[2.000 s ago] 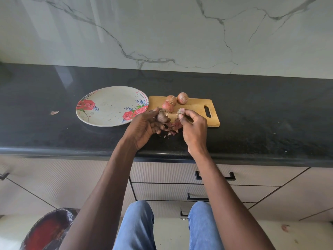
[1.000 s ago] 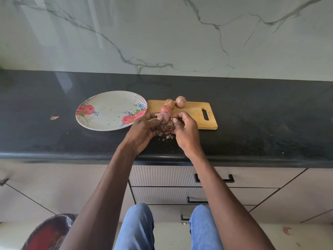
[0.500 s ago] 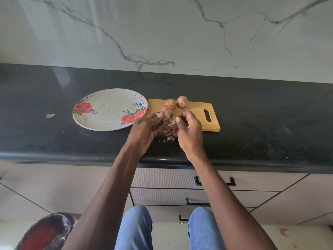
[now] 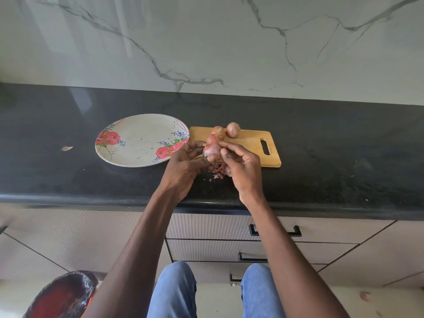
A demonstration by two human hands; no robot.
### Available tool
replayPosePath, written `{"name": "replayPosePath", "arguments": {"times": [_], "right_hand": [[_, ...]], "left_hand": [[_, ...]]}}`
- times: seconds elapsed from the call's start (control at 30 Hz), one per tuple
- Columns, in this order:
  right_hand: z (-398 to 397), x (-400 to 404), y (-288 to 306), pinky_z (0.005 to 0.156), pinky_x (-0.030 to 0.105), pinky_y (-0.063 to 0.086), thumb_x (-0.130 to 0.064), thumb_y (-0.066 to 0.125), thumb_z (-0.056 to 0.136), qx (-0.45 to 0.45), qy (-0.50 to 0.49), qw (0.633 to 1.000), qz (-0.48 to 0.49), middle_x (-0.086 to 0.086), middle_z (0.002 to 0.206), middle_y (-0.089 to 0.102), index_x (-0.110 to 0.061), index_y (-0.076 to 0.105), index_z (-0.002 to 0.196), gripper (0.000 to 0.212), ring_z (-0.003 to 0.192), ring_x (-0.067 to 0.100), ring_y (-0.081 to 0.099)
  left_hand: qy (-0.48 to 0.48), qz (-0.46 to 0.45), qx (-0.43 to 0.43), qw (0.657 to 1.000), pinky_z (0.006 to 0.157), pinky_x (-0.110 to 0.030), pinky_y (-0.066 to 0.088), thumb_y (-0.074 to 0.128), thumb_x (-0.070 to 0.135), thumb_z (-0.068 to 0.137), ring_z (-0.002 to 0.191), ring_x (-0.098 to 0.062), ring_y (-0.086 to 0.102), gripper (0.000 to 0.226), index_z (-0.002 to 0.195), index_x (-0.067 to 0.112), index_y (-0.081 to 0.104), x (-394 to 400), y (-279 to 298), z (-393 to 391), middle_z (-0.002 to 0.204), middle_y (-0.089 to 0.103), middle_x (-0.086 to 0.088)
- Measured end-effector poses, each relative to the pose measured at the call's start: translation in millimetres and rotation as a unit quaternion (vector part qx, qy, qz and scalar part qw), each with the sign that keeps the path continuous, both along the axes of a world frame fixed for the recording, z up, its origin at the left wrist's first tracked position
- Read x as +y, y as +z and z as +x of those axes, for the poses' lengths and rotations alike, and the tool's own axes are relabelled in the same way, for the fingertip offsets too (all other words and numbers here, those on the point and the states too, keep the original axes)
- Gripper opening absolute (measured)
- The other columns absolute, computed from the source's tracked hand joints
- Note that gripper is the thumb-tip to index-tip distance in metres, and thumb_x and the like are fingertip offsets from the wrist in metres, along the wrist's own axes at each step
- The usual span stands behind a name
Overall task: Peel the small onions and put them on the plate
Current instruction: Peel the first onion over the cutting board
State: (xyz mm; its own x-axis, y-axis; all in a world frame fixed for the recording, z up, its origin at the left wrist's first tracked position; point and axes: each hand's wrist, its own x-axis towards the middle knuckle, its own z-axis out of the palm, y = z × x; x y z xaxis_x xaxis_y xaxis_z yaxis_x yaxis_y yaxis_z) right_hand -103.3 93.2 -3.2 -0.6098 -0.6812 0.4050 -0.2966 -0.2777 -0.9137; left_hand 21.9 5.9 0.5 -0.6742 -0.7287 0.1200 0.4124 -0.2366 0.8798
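**Onion peeling at the counter: the setup makes sense**

Biggest things first. The wall behind is white marble-look slab with grey veins, and below it runs a black speckled countertop with pale ribbed drawers and black handles underneath. Bottom left on the floor sits a bin lined with a black bag, I'd guess for the skins later.

On the counter, the floral plate sits left of the wooden cutting board, their edges touching or nearly so. Handy placement, I reckon: a finished onion only has to travel a short way left. The plate holds no onions yet, just a few specks, so the job looks to be in its early stage.

Three unpeeled onions wait at the far left end of the board: one on the right, one beside it, and one nearer, partly hidden behind the hands.

The left hand cradles the onion being peeled with curled fingers, holding it over the near edge of the board so scraps drop in one spot. The right hand pinches at its right side, fingertips on the skin, probably pulling a layer off.

Below them lies a little heap of reddish peels on the counter. One stray flake lies well off to the left of the plate.
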Motion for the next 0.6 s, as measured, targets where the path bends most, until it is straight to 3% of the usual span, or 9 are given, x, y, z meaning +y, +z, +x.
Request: {"name": "replayPosePath", "arguments": {"times": [0.23, 0.4, 0.5, 0.6], "right_hand": [[-4.9, -0.6, -4.3, 0.095, 0.051, 0.056, -0.007, 0.072, 0.089, -0.013, 0.017, 1.0, -0.016, 0.002, 0.108, 0.076, -0.013, 0.077, 0.106, 0.019, 0.106, 0.018, 0.07], [-3.4, 0.8, -4.1, 0.09, 0.052, 0.058, -0.008, 0.075, 0.087, -0.052, 0.03, 0.998, -0.019, 0.003, 0.102, 0.077, -0.014, 0.076, 0.101, 0.015, 0.1, 0.021, 0.072], [-2.3, 1.2, 0.7, 0.088, 0.04, 0.059, -0.014, 0.078, 0.087, -0.108, 0.087, 0.99, -0.001, 0.007, 0.113, 0.075, -0.014, 0.071, 0.12, 0.034, 0.107, 0.021, 0.071], [-2.1, 1.7, 2.4, 0.071, 0.02, 0.057, -0.007, 0.076, 0.087, -0.111, 0.123, 0.986, 0.009, 0.011, 0.116, 0.074, -0.01, 0.066, 0.129, 0.044, 0.097, 0.011, 0.071]], "left_hand": [[-0.002, 0.038, 0.031, 0.999, 0.072, -0.032, 0.061, 0.067, 0.003, 0.083, 0.087, -0.022, 0.071, 0.037, 0.12, 0.004, 0.062, 2.7, 2.2, 1.5, 0.104, 0.074, -0.011], [0.004, 0.013, 0.0, 1.0, 0.079, -0.035, 0.059, 0.064, 0.014, 0.089, 0.098, -0.023, 0.067, 0.035, 0.123, 0.002, 0.062, -0.2, 0.2, 2.0, 0.113, 0.071, -0.012], [-0.004, -0.003, -0.009, 1.0, 0.085, -0.036, 0.059, 0.064, 0.011, 0.089, 0.1, -0.023, 0.069, 0.03, 0.119, 0.005, 0.067, 0.7, -1.3, 0.8, 0.113, 0.072, -0.013], [0.009, -0.02, -0.011, 1.0, 0.083, -0.041, 0.06, 0.07, 0.01, 0.088, 0.097, -0.03, 0.069, 0.03, 0.117, 0.005, 0.068, -0.3, -4.1, 1.2, 0.116, 0.069, -0.017]]}}
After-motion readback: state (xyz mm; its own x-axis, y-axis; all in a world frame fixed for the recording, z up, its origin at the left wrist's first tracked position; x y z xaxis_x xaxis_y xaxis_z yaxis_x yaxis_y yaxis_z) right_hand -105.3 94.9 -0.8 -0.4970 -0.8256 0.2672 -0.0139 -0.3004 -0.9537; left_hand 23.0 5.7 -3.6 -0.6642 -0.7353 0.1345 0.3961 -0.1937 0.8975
